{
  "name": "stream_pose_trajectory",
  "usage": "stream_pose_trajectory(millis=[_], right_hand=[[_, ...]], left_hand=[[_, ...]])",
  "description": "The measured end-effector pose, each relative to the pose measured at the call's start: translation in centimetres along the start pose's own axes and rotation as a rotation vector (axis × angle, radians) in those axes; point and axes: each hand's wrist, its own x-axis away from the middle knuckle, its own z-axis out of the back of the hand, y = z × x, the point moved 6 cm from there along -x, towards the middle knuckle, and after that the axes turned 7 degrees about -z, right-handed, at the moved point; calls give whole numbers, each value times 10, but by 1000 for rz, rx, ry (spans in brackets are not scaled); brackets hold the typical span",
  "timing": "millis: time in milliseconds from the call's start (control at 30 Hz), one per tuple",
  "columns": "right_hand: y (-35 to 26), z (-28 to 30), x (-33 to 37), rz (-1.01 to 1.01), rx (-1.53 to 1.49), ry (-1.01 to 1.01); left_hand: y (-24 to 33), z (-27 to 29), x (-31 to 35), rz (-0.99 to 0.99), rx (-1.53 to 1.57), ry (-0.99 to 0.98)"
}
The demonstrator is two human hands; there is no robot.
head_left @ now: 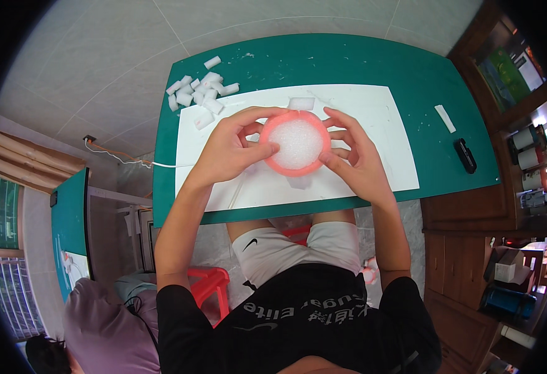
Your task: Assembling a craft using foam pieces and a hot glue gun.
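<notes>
Above a white sheet (373, 143), I hold a round thing with a pink rim (298, 171) and a white, bubbly-looking middle (296, 143). My left hand (236, 146) grips its left side, thumb on the front of the rim and fingers curled behind. On the opposite side, my right hand (357, 156) presses its thumb to the lower right rim, with its fingers bent along the edge. A small white foam piece (301, 104) lies on the sheet just beyond the round thing.
Several white foam pieces (208, 87) are heaped at the green table's (286, 53) far left. A white strip (445, 118) and a black object (465, 156) lie at right. A white cable (161, 165) reaches the left edge. A red stool (211, 274) and another person (108, 324) are at lower left.
</notes>
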Motion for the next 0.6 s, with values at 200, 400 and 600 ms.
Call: stream_pose_trajectory(millis=[200,400,600], right_hand=[[-8,-7,-5,76,35,9],[-4,-16,-7,36,-131,14],[-6,-17,-8,101,-103,36]], left_hand=[[-6,4,0,3,15,24],[-8,5,2,13,61,38],[-9,6,3,-24,62,35]])
